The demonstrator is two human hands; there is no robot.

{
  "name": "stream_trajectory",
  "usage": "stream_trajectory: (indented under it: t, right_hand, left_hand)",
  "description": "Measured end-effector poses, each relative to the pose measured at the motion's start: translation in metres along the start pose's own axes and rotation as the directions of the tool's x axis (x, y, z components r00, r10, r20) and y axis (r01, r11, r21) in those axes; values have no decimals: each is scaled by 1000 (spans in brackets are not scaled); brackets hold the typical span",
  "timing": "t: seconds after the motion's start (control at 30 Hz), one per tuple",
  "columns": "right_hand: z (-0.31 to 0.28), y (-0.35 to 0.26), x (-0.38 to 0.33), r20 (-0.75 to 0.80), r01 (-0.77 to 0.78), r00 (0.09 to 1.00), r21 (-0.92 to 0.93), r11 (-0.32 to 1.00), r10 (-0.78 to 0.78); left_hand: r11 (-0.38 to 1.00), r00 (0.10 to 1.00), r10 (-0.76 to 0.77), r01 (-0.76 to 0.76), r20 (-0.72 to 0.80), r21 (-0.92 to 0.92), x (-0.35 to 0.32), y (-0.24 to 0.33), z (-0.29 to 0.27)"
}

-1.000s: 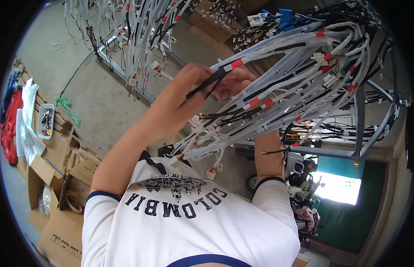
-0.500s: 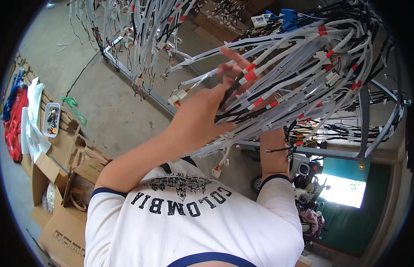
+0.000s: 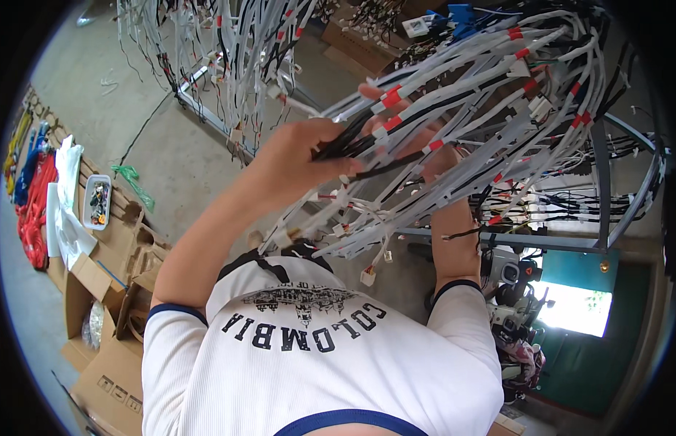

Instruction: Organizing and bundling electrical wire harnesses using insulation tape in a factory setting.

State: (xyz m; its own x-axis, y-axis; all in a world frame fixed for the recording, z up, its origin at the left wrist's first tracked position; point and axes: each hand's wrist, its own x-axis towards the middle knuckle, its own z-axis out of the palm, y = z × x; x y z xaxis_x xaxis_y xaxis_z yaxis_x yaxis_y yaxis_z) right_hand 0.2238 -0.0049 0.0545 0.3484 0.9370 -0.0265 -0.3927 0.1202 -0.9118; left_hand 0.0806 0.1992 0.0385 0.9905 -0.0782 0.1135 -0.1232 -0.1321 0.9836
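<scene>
We see our left hand (image 3: 298, 156) raised in front of us, its fingers curled tight around a few thin black wires (image 3: 345, 149) that run rightward into a big bundle of white cable harnesses (image 3: 483, 109). The bundle fans out across the upper right of the view — white sleeved cables marked with short red tape bands, with small white connectors (image 3: 367, 275) dangling from the loose ends just above our chest.

Our right hand (image 3: 418, 138) sits deeper in the same bundle, mostly hidden behind the cables; a fingertip shows near the top of the bunch and the palm lies under the strands, so it seems to cradle them, but we cannot tell how far its fingers are closed. The right forearm rises from the white shirt (image 3: 323, 363) straight up into the bundle.

The harnesses hang over a grey metal frame (image 3: 603, 182), whose bars cross at the right. A second curtain of white cables (image 3: 236, 58) hangs at the upper left, well apart from our hands. Below lies the concrete floor (image 3: 134, 123), and along the left edge stand open cardboard boxes (image 3: 98, 291), a small clear tray of parts (image 3: 98, 200) and red and blue cable hanks (image 3: 33, 196).
</scene>
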Motion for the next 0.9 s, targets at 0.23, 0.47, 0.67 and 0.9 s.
stream_trajectory:
  t: [0.23,0.47,0.67,0.9]
  right_hand:
    - [10,4,-7,187,-73,982,169,983,41]
    - [-20,27,1,459,-131,888,312,941,-28]
    - [-17,21,13,588,-213,808,348,913,-36]
    - [-6,24,12,480,-139,872,430,892,-96]
  left_hand:
    - [998,999,-35,33,-32,-49,-19,14,-17]
    - [983,1000,12,-7,27,-184,-6,-14,-38]
    - [995,995,84,-87,58,39,9,-15,-73]
    - [995,837,10,48,-548,92,-47,-27,-44]
